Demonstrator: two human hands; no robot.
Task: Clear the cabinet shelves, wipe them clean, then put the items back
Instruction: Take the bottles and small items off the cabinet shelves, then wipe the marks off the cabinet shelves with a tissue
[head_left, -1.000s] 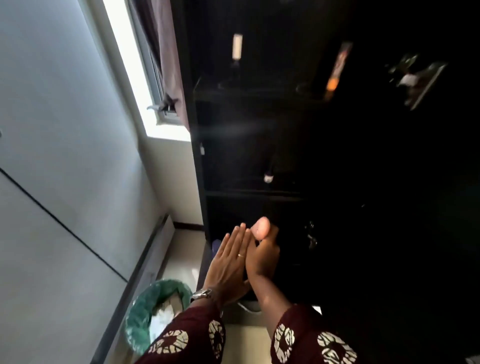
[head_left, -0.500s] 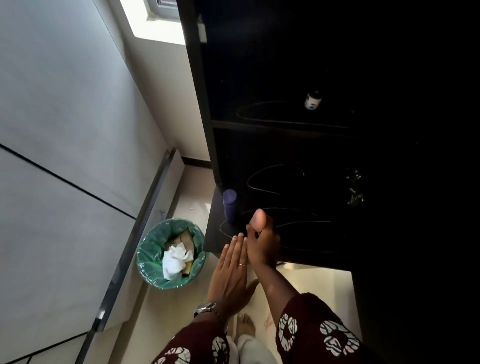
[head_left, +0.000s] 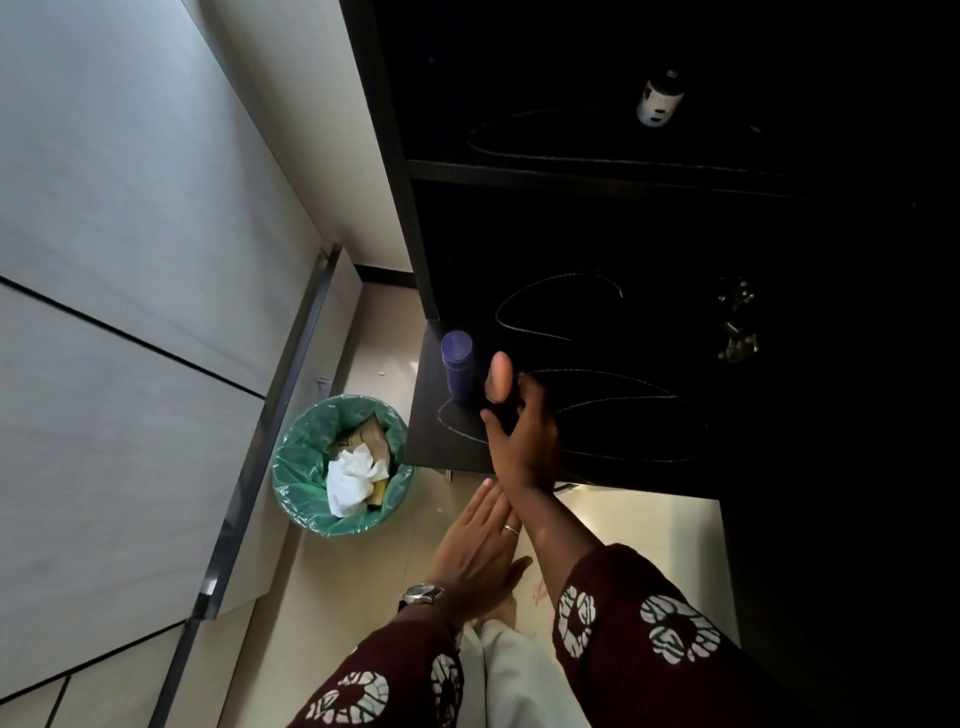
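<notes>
The black cabinet (head_left: 415, 218) fills the right of the head view, with faint wipe streaks on its dark shelves. My right hand (head_left: 522, 441) reaches over the lowest shelf (head_left: 431, 447) and grips a dark item with a peach-coloured top (head_left: 500, 376). That item is right beside a purple bottle (head_left: 457, 364) standing at the shelf's left front corner. My left hand (head_left: 480, 551) hangs below the shelf edge with straight fingers, a ring and a wristwatch, holding nothing. A small dark bottle with a white label (head_left: 658, 98) stands on the shelf above.
A waste bin with a green liner (head_left: 291, 467), holding crumpled paper, stands on the pale floor left of the cabinet. Small metal pieces (head_left: 735, 325) lie deep on the middle shelf. A grey wall panel (head_left: 130, 260) runs along the left.
The view has tilted down from the upper shelves to the lowest one. My right hand moved forward with the peach-topped item to the purple bottle; my left hand dropped back from it.
</notes>
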